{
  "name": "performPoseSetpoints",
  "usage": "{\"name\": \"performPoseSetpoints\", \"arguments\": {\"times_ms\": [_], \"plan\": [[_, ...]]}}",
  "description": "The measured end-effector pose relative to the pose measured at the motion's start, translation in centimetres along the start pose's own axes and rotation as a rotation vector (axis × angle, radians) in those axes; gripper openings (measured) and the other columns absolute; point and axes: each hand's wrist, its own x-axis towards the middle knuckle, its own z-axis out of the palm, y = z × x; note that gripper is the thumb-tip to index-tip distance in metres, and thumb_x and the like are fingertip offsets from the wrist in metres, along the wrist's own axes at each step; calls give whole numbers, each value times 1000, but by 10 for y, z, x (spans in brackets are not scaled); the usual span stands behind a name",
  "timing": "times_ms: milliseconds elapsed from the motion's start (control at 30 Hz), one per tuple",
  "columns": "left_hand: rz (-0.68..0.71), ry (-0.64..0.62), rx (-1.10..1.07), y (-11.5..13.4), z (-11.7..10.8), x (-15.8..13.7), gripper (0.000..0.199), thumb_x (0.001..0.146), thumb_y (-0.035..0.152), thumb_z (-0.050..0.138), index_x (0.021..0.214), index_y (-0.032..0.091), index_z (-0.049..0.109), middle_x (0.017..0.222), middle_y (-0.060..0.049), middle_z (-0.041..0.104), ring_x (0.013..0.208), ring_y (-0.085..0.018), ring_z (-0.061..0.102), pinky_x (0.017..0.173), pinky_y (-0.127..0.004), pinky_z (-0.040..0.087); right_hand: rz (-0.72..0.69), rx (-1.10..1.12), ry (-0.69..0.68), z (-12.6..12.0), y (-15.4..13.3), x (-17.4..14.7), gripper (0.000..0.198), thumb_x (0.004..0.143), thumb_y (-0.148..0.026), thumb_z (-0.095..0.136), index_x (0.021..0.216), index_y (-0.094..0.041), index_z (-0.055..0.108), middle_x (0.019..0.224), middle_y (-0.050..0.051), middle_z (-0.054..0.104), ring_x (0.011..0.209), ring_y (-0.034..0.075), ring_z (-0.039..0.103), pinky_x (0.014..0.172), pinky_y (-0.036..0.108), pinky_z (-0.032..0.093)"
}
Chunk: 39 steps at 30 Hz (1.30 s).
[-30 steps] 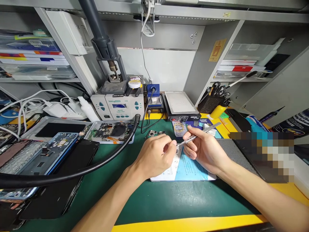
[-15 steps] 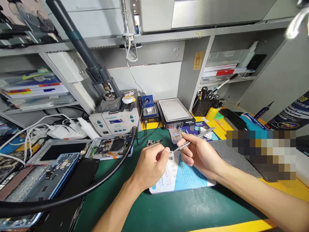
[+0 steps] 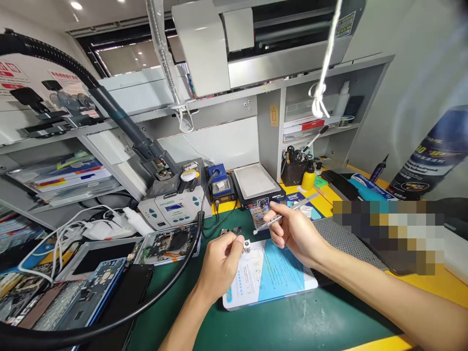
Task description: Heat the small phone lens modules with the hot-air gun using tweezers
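Observation:
My left hand (image 3: pixel 223 256) pinches a small camera module (image 3: pixel 247 246) between thumb and fingers. The module is silvery, with dark square lens openings, and is held above a white and blue printed sheet or box (image 3: pixel 270 278). Up to the right, my right hand (image 3: pixel 292 231) grips slim metal tweezers (image 3: pixel 288 210) like a pen. Their tip points down left, apart from the module; a tiny pale bit shows near it, too small to name. Behind my left fingers lies a dark metal phone part (image 3: pixel 230 231), partly hidden.
A hot-air station (image 3: pixel 175 209) stands at the back left, its thick black hose (image 3: pixel 175 273) arching over the mat. An opened phone board (image 3: pixel 168 243) and phone shells (image 3: pixel 87 297) lie left. A heating plate (image 3: pixel 256 180) is behind; a spray can (image 3: pixel 427 156) stands right.
The tweezers have pulled away from the camera module, up and to the right. My left hand still holds the module, now further from my right hand. The view has tilted upward.

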Motion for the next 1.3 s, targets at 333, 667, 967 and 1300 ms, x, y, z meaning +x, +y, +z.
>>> {"name": "performPoseSetpoints", "arguments": {"times_ms": [333,667,967,1300], "plan": [[-48,4,41,6,3,-1,48,96,57,44,65,20,42,65,1,45,61,-12,46,58,-25,39,-164,-13,40,-10,-18,11,31,89,-43,60,82,-13,66,45,-6,48,34,10,45,38,22,34],[-116,10,81,16,3,-5,56,89,69,50,65,19,51,62,1,49,61,-14,47,59,-24,39,-237,-114,-18,-7,-7,12,27,82,-43,63,79,-16,64,47,-6,53,33,9,46,33,20,32],[-172,214,46,6,14,-12,60,83,77,53,66,19,53,63,0,52,56,-13,39,51,-24,29,-327,-183,66,-7,15,18,24,89,-38,61,76,-18,59,50,-7,53,36,7,48,37,20,31],[-297,307,-72,9,16,-21,61,74,79,61,67,19,56,61,1,52,53,-12,41,49,-23,27,-251,-202,141,-17,14,33,33,103,-42,58,88,-13,63,60,-8,54,42,4,45,42,17,39]]}}
